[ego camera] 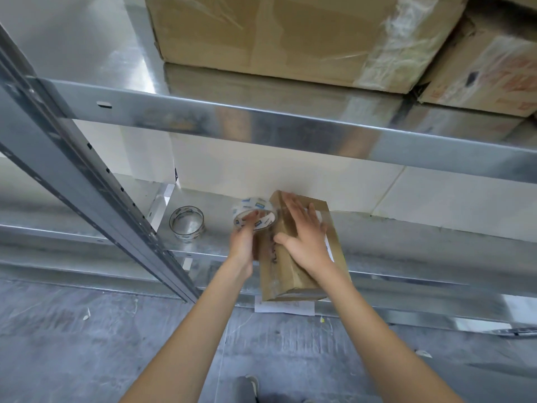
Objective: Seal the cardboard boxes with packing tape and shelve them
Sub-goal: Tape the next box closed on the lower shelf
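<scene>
Nearest the camera, two bare forearms are reaching over the grey floor (87,344) toward the lower shelf (406,237) of a metal rack. The right hand (302,239) is lying flat with its fingers spread on top of a small cardboard box (286,274), which is sitting at the shelf's front edge with its near end slightly overhanging a paper slip (284,308). The left hand (242,242) is holding a tape roll (254,215) against the box's left side, fingers curled through the core. To lay this strip well, I judge the flat palm should be pressing the box steady while the roll is being drawn straight and taut (clear tape wrinkles easily). Farther left on the shelf, a second roll (186,223) is standing apart. Above, on the upper shelf, two large taped boxes (276,39) are resting side by side.
</scene>
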{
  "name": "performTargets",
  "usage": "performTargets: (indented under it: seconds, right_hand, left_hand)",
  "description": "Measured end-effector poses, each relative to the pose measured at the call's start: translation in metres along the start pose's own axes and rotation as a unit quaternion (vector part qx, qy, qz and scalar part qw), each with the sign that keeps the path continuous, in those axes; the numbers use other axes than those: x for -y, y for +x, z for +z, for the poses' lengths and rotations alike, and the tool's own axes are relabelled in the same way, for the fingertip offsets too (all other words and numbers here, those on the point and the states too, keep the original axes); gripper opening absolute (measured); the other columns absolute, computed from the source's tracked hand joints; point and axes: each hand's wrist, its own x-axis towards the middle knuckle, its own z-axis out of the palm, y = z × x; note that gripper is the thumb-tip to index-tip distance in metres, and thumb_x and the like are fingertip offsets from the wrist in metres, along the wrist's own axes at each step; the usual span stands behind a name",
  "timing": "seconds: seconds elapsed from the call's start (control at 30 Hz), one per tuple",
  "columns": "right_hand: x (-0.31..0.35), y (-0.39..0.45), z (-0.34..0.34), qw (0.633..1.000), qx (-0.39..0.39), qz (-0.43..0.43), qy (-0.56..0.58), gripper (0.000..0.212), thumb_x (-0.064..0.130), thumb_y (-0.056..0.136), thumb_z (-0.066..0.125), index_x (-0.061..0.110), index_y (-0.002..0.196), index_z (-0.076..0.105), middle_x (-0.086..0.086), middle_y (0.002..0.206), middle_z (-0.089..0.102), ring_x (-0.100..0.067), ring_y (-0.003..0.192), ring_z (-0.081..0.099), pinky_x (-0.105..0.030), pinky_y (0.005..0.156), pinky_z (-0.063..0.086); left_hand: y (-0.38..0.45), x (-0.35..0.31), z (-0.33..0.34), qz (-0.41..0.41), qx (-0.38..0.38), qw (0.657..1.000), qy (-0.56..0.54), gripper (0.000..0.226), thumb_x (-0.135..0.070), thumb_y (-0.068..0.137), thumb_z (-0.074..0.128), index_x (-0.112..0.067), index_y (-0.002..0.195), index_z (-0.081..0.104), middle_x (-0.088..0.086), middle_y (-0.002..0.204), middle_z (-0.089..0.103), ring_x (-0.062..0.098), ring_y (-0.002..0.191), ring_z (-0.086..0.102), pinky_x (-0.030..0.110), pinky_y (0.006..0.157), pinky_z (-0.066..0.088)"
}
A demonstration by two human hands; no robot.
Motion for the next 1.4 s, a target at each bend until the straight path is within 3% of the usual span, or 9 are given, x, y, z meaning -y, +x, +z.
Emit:
performTargets:
  seconds: [0.1,0.33,0.6,0.77,0.87,0.97,1.03,1.17,1.4]
  right_hand:
    - [-0.010,-0.003,-0.017,0.989,-0.022,-0.008,0.148,0.081,0.023,0.078,0.065,0.049,0.145,0.026,0.026,0.154,0.021,-0.007,0.146,0.013,-0.044,0.121,0.014]
    - [-0.001,-0.004,-0.005,0.914,-0.029,0.067,0.399,0.062,0.029,0.067,0.067,0.034,0.125,0.044,0.009,0.127,0.058,0.006,0.111,0.054,-0.015,0.093,0.046]
    - [-0.008,0.002,0.018,0.908,-0.076,0.117,0.395,0.067,0.044,0.064,0.068,0.035,0.127,0.046,0.013,0.120,0.061,-0.005,0.111,0.058,-0.029,0.094,0.048]
    - [-0.007,0.000,0.022,0.941,-0.078,0.101,0.313,0.083,0.057,0.066,0.067,0.040,0.141,0.036,0.013,0.145,0.046,-0.008,0.130,0.045,-0.037,0.109,0.039]
    - [-0.012,0.003,0.019,0.968,-0.055,0.087,0.229,0.098,0.060,0.075,0.061,0.040,0.153,0.006,0.016,0.162,0.008,-0.010,0.148,0.013,-0.043,0.121,0.017]
    - [-0.010,0.006,0.016,0.998,-0.057,0.024,0.008,0.082,0.050,0.094,0.046,0.028,0.155,-0.003,0.013,0.162,-0.007,-0.013,0.150,-0.010,-0.051,0.119,-0.007]
    - [0.002,0.009,0.017,0.990,-0.077,-0.010,-0.118,0.068,0.034,0.100,0.035,0.018,0.156,0.000,0.007,0.163,-0.006,-0.012,0.149,-0.014,-0.055,0.118,-0.009]
    - [0.018,0.014,0.021,0.991,-0.058,0.022,-0.116,0.060,0.028,0.102,0.027,0.010,0.156,0.006,0.001,0.164,-0.003,-0.009,0.149,-0.010,-0.056,0.119,0.002]
    - [0.011,0.008,0.024,0.987,-0.066,0.013,-0.148,0.076,0.055,0.100,0.027,0.011,0.156,0.003,-0.001,0.164,-0.003,-0.010,0.150,-0.008,-0.048,0.120,-0.003]
  left_hand:
    - [-0.010,-0.018,0.022,0.122,-0.053,0.987,0.084,0.017,-0.021,0.097,0.056,-0.015,0.105,0.070,0.008,0.104,0.072,0.023,0.097,0.068,0.030,0.075,0.055]
    - [-0.022,-0.037,0.053,0.340,-0.067,0.835,0.427,0.039,-0.004,0.089,0.043,-0.015,0.123,0.059,0.010,0.135,0.053,0.029,0.136,0.039,0.042,0.109,0.034]
    - [-0.009,-0.034,0.045,0.392,-0.065,0.729,0.558,0.027,-0.019,0.097,0.044,-0.016,0.123,0.050,0.006,0.114,0.061,0.028,0.100,0.059,0.030,0.069,0.032]
    - [-0.006,-0.069,0.038,0.361,-0.065,0.586,0.722,0.028,-0.026,0.103,0.036,-0.009,0.124,0.043,0.018,0.105,0.066,0.040,0.094,0.062,0.036,0.067,0.033]
    - [0.002,-0.099,0.028,0.364,-0.028,0.629,0.687,0.020,-0.021,0.103,0.037,-0.005,0.115,0.043,0.024,0.100,0.063,0.044,0.090,0.060,0.039,0.065,0.036]
    - [0.005,-0.112,0.018,0.349,0.002,0.692,0.632,0.011,-0.016,0.102,0.039,-0.007,0.108,0.042,0.021,0.096,0.063,0.040,0.083,0.059,0.041,0.062,0.044]
    - [0.004,-0.111,0.015,0.334,-0.001,0.722,0.606,0.007,-0.012,0.100,0.043,-0.010,0.106,0.041,0.019,0.098,0.063,0.033,0.081,0.057,0.040,0.064,0.046]
    - [-0.001,-0.104,0.017,0.312,-0.018,0.789,0.529,0.016,-0.008,0.094,0.044,-0.014,0.109,0.046,0.015,0.098,0.064,0.034,0.090,0.060,0.050,0.077,0.053]
    - [-0.005,-0.112,0.022,0.373,-0.001,0.689,0.622,0.011,-0.014,0.099,0.037,-0.010,0.106,0.043,0.017,0.087,0.065,0.037,0.076,0.063,0.050,0.069,0.053]
